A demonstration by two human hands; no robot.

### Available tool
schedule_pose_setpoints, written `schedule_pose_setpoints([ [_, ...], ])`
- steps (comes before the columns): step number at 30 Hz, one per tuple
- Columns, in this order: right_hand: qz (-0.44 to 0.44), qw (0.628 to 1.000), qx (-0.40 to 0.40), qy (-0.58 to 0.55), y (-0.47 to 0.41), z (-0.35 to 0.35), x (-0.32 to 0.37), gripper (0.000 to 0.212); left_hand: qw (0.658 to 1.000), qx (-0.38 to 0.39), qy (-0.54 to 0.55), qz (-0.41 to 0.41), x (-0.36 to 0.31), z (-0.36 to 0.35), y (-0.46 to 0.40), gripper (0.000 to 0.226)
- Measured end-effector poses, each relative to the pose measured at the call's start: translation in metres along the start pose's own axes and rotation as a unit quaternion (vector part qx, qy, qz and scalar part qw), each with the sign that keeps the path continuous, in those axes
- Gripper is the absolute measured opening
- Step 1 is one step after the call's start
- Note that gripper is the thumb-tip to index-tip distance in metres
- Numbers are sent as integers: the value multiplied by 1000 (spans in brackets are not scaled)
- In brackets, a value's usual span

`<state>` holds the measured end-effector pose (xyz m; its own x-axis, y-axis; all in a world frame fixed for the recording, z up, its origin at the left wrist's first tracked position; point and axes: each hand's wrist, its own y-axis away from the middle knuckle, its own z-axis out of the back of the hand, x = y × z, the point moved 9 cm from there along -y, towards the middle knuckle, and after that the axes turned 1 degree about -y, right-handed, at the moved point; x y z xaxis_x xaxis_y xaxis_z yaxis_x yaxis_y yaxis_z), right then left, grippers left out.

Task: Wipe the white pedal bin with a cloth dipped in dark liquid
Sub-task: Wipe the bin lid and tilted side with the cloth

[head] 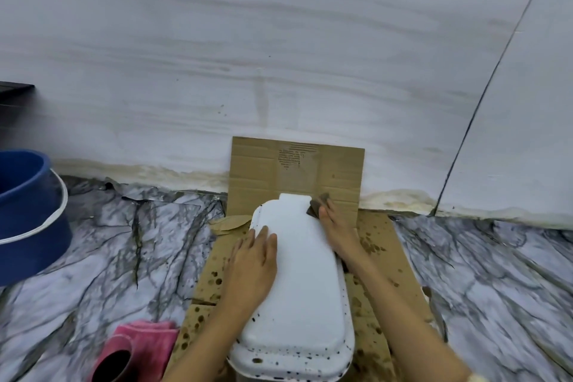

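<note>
Head view: white pedal bin [305,282] sits lower centre on spotted cardboard [376,245]. Left hand [252,260] lies flat, fingers straight, on the lid. Right hand [336,232] pinches a brown-stained cloth [317,205] against the bin's far right edge.

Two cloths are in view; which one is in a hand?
The brown cloth, pinched by the right hand at the bin's far right edge. The pink cloth lies untouched on the floor.

White plastic pedal bin [305,282]: smooth, semi-gloss, dark-speckled.
Brown corrugated cardboard sheet [341,170]: matt, stained.
Grey-veined marble floor [124,245]: polished.
Pink cloth [152,341]: soft, napped.
Blue plastic bucket [28,220]: smooth.
</note>
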<state>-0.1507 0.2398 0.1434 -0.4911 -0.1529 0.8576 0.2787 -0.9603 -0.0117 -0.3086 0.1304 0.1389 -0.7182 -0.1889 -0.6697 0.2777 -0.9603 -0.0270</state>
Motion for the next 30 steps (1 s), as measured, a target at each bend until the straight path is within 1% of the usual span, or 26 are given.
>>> schedule_pose_setpoints([
  [2,13,999,-28,-35,48,-2,-9,41,1000,-6,20,-1,0,2,-1,53],
  [4,30,996,-34,-76,101,-11,-13,36,999,-13,29,-4,0,3,-1,52],
  [5,41,996,-32,-75,121,-15,-16,36,999,-16,32,-6,0,3,-1,52],
  [7,73,997,-31,-23,140,-13,-16,36,999,-16,35,-10,-1,4,0,51],
  [9,88,995,-36,25,126,-5,-9,33,999,-12,31,-12,-3,4,1,52],
  [11,103,990,-48,82,89,1,3,28,1000,-12,23,-12,-5,4,2,52],
  [13,78,991,-47,94,37,3,2,33,1000,-13,19,-10,-5,4,2,52],
  [14,50,996,-39,62,13,2,-2,39,1000,-14,20,-10,-5,5,2,51],
  [15,19,999,-28,4,-7,2,-8,45,1000,-15,21,-11,-5,5,1,51],
  [17,-69,987,-4,-144,-29,-1,-26,55,999,-22,26,-18,-5,6,0,51],
  [18,-103,978,-1,-180,-30,-2,-34,59,999,-26,30,-21,-6,7,0,50],
  [19,-115,975,-4,-188,-24,-2,-36,59,999,-28,33,-23,-6,7,0,50],
  [21,-79,984,-57,-146,-1,7,-32,51,999,-29,37,-22,-5,7,0,50],
  [23,-8,987,-110,-115,34,14,-26,40,999,-29,40,-19,-4,7,-1,51],
  [25,35,986,-127,-105,74,13,-27,35,998,-28,43,-20,-4,7,0,52],
  [27,46,986,-138,-77,104,12,-34,30,998,-31,49,-22,-5,7,1,52],
  [30,64,986,-147,-45,109,14,-31,26,998,-32,41,-23,-6,7,2,52],
])
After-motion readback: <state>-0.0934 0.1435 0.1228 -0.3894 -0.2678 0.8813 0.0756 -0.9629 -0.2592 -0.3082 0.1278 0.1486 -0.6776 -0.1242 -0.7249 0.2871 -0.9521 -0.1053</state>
